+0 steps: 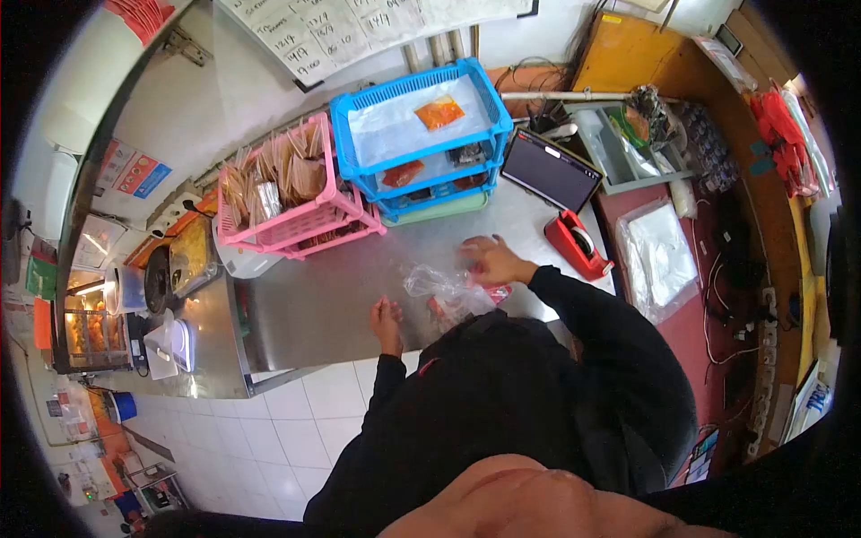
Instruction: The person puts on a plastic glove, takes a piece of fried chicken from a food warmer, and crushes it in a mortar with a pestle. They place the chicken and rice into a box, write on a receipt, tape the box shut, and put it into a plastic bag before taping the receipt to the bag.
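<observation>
A crumpled clear plastic bag with red packets at its lower end lies at the front of the steel counter, close to my body. My right hand is at the bag's upper right side, its fingers bent and slightly blurred against the plastic. To the left of the bag, apart from it, my left hand is near the counter's front edge with its fingers curled in. Whether anything small is inside those fingers cannot be made out.
Behind my hands stand a pink basket of filled packets and stacked blue trays holding orange and red packets. A tablet, a red tape dispenser and a stack of clear bags are on the right. A scale sits left.
</observation>
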`<state>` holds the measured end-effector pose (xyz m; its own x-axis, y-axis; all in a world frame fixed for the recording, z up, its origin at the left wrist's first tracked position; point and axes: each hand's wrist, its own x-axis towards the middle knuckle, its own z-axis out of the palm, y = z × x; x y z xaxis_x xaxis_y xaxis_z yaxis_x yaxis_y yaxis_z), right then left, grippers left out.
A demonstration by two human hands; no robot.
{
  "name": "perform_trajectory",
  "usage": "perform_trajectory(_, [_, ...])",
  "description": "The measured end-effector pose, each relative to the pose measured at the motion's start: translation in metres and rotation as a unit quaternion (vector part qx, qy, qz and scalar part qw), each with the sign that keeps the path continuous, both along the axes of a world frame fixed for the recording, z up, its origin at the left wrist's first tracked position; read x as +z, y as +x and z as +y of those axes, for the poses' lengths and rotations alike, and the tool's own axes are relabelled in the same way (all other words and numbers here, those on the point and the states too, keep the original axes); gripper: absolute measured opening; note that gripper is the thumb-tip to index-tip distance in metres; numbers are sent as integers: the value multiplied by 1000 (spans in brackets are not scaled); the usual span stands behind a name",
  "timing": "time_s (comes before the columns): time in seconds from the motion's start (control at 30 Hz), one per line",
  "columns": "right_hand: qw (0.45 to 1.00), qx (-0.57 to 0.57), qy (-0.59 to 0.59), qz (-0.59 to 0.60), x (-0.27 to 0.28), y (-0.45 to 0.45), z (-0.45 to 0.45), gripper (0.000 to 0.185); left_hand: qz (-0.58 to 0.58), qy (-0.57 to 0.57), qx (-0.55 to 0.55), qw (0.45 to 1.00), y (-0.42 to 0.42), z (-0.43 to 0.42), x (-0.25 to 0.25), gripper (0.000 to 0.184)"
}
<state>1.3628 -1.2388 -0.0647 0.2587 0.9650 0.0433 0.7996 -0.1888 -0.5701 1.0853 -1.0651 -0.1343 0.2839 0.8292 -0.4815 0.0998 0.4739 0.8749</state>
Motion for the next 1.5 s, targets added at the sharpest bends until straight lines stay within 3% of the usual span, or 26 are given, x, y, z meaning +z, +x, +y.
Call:
perform_trajectory(0.03, [995, 81, 43, -38, -3, -18, -6, 52, -6, 10, -12, 1000, 2, -2, 0, 26])
perform_trajectory(0.1, [992, 95, 39, -76, -13, -45, -13, 46, -9, 21, -34, 999, 9, -8, 0, 24])
perform_trajectory(0.17, [987, 112, 31, -112, -24, -67, -20, 40, 29, 198, -71, 977, 10, -9, -36, 25])
perform_trajectory(0.2, [991, 85, 64, -84, -34, -70, -21, 37, 39, 185, -73, 979, 11, -18, -36, 25])
perform_trajectory(0.27, [995, 25, 90, -21, -23, -73, -22, 33, -100, 99, -49, 989, 25, -32, -28, 28])
perform_trajectory(0.37, [986, -18, 138, -97, 35, -67, -38, 31, -84, 7, -76, 994, 35, -47, -31, 39])
perform_trajectory(0.4, [986, -23, 134, -97, 60, -67, -43, 31, -117, -98, -89, 984, 41, -58, -16, 48])
perform_trajectory(0.43, [967, -37, 215, -132, 87, -67, -50, 31, -146, -204, -101, 963, 48, -74, 14, 56])
perform_trajectory(0.47, [940, -51, 294, -167, 112, -68, -61, 31, -144, -209, -107, 961, 54, -91, 43, 56])
perform_trajectory(0.53, [925, -53, 330, -184, 160, -73, -90, 30, -360, -344, -189, 847, 71, -120, 106, 68])
perform_trajectory(0.57, [908, -46, 368, -197, 182, -77, -106, 30, -361, -346, -200, 843, 78, -135, 139, 68])
perform_trajectory(0.63, [894, -52, 362, -259, 218, -87, -152, 28, -412, -177, -287, 846, 87, -170, 208, 69])
perform_trajectory(0.7, [862, -82, 380, -324, 238, -100, -197, 29, -426, -180, -323, 826, 87, -203, 229, 62])
perform_trajectory(0.77, [856, -113, 370, -343, 255, -122, -247, 28, -337, -169, -390, 840, 88, -235, 204, 62])
perform_trajectory(0.87, [844, -173, 338, -379, 268, -165, -329, 23, -277, -175, -470, 820, 83, -305, 195, 63])
perform_trajectory(0.93, [843, -202, 305, -394, 279, -199, -389, 21, -270, -190, -505, 798, 71, -364, 194, 64])
perform_trajectory(1.2, [740, -348, 254, -517, 293, -325, -549, 23, -265, -281, -632, 672, 19, -546, 215, 70])
perform_trajectory(1.5, [715, -429, 224, -504, 300, -362, -625, 20, -279, -379, -669, 575, 22, -625, 245, 76])
